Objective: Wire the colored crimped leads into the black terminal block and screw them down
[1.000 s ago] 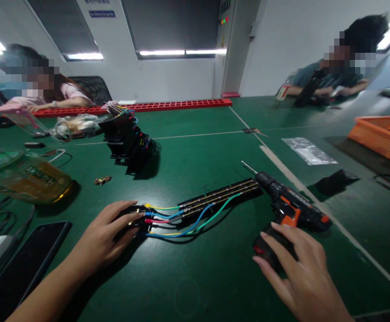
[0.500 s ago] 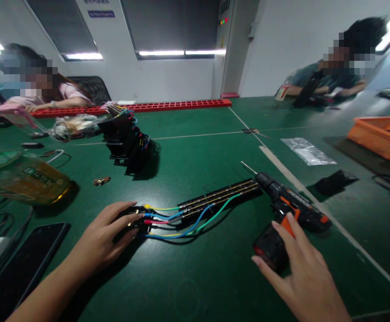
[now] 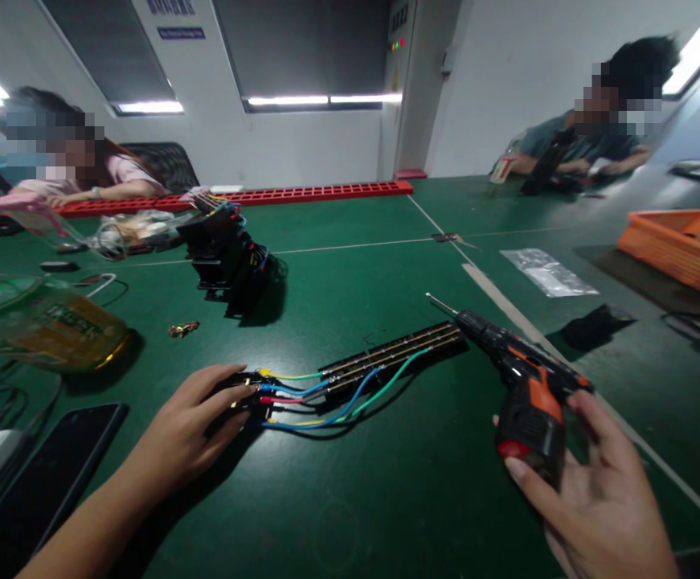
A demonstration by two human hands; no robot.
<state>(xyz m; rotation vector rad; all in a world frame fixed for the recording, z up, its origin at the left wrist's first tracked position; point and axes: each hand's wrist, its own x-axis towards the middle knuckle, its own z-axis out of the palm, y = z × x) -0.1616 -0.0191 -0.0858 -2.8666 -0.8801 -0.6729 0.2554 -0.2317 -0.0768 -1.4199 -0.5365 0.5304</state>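
My left hand (image 3: 214,414) is closed over a small black part (image 3: 258,410), which the fingers mostly hide. Yellow, blue, red and green wires (image 3: 355,406) lead from it to a long black strip (image 3: 395,358) with brass-coloured rails, lying flat on the green table. On the right, my right hand (image 3: 596,482) grips a black and orange cordless drill (image 3: 527,394). Its thumb is on the battery base and a finger touches the rear of the body. The drill's thin bit (image 3: 443,304) points up and left, just beyond the strip's far end.
A stack of black parts with wires (image 3: 226,261) stands behind. Brass screws (image 3: 184,329), a tea jug (image 3: 54,326) and a phone (image 3: 48,482) are at left. At right are a plastic bag (image 3: 548,272), a black piece (image 3: 596,323) and an orange basket (image 3: 681,249). Two people sit across.
My right hand has shifted right and round the drill's base, from in front of the handle to behind it. The drill's grip has swung to the right. My left hand has stayed put.
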